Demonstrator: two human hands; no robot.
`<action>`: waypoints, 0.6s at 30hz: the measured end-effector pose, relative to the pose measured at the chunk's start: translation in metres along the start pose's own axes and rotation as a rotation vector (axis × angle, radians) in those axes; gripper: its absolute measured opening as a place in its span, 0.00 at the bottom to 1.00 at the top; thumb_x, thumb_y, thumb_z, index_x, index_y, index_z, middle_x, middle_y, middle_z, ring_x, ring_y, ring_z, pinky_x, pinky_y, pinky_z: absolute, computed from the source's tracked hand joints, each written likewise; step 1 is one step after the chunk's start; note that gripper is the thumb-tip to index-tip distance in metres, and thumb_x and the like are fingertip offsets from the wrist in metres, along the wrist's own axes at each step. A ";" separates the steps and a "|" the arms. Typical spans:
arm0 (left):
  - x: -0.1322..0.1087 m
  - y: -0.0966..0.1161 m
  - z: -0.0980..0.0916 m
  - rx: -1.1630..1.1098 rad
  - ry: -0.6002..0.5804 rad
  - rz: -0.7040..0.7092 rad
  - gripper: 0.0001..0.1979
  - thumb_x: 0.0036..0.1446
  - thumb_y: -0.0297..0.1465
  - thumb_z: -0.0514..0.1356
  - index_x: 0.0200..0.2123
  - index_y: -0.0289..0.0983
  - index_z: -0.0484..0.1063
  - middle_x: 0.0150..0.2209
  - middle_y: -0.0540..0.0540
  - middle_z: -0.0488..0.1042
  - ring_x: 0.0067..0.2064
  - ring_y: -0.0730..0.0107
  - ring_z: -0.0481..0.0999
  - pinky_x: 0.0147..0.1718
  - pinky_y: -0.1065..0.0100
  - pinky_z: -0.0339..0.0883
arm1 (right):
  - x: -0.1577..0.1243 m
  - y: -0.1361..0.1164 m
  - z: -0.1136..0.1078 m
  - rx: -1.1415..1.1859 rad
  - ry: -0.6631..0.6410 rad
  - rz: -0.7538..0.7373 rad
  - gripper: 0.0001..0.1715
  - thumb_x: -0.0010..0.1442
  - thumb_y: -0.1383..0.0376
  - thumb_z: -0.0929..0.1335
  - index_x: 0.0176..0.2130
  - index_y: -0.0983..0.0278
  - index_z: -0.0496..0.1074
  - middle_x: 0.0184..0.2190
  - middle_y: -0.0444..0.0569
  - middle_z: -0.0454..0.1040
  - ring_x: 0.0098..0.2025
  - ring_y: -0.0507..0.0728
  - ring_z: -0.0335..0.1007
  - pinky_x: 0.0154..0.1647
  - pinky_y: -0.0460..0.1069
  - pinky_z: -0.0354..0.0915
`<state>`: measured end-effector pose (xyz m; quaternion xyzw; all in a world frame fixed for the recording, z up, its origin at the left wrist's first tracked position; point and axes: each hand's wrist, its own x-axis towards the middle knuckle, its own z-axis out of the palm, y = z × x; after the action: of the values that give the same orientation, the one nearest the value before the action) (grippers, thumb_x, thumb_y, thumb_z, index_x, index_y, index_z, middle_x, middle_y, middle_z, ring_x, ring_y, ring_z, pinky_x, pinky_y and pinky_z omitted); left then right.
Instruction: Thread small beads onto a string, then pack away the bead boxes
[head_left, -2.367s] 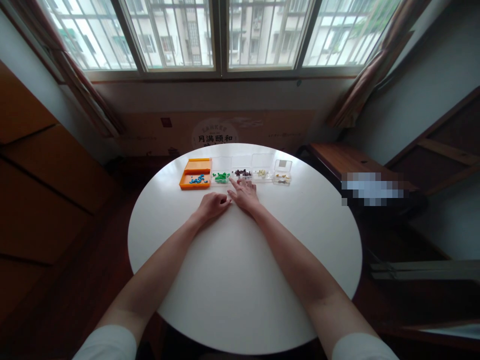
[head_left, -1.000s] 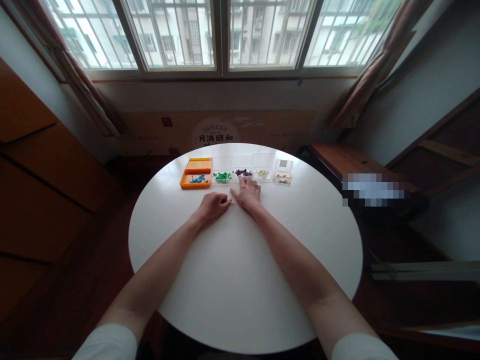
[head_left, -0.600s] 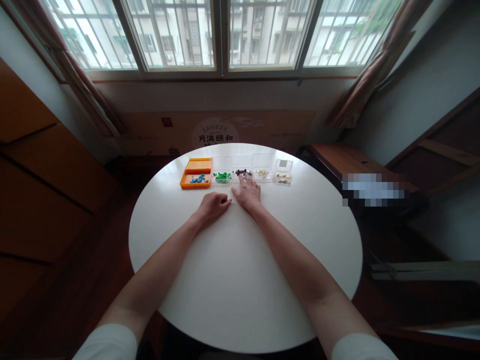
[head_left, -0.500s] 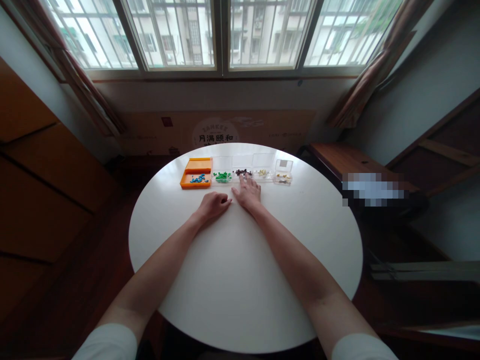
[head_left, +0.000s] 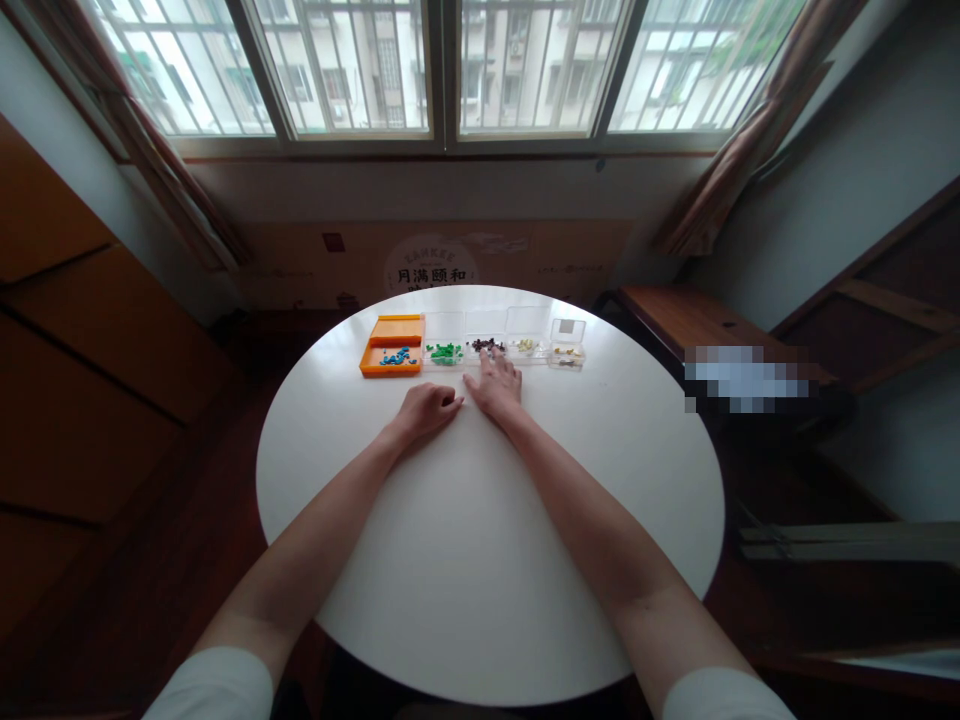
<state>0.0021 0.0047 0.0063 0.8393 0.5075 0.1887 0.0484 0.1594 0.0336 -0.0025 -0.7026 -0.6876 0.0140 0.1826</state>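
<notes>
My left hand (head_left: 430,408) rests closed on the white round table, in front of the green pieces; what its fingers hold, if anything, is too small to make out. My right hand (head_left: 496,385) lies with fingers apart at the near edge of the clear box with dark pieces (head_left: 487,345). To the left stand an open orange box (head_left: 390,370) with blue pieces (head_left: 397,356) and a clear box with green pieces (head_left: 445,353). Right of my right hand are clear boxes with cream pieces (head_left: 526,346) and with yellowish pieces (head_left: 568,352).
The round table (head_left: 465,580) reaches close to my body. Behind it, a printed cardboard panel (head_left: 577,240) leans under the window. A wooden bench (head_left: 697,310) stands at the right, and an orange-brown cabinet (head_left: 75,380) is at the left.
</notes>
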 end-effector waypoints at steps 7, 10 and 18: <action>0.000 0.000 0.000 0.010 0.002 -0.005 0.20 0.57 0.42 0.51 0.23 0.36 0.73 0.22 0.45 0.72 0.23 0.71 0.63 0.24 0.69 0.44 | -0.001 0.000 -0.002 -0.004 0.006 -0.003 0.38 0.58 0.50 0.60 0.62 0.62 0.51 0.64 0.53 0.48 0.61 0.64 0.47 0.57 0.58 0.49; 0.000 0.001 0.000 0.012 0.002 -0.004 0.20 0.57 0.42 0.51 0.23 0.36 0.73 0.22 0.45 0.72 0.23 0.71 0.63 0.24 0.69 0.44 | -0.001 0.000 -0.001 0.000 0.020 -0.008 0.38 0.58 0.50 0.60 0.62 0.61 0.52 0.64 0.53 0.48 0.61 0.64 0.48 0.57 0.58 0.49; 0.000 0.001 0.000 0.014 -0.004 -0.008 0.20 0.57 0.42 0.50 0.23 0.36 0.73 0.22 0.45 0.72 0.23 0.72 0.63 0.24 0.69 0.45 | -0.002 -0.001 -0.003 -0.014 -0.007 -0.005 0.38 0.58 0.50 0.59 0.62 0.61 0.50 0.65 0.54 0.46 0.61 0.64 0.47 0.57 0.58 0.48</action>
<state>0.0026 0.0041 0.0066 0.8380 0.5121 0.1834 0.0444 0.1595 0.0311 0.0002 -0.7021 -0.6901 0.0110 0.1751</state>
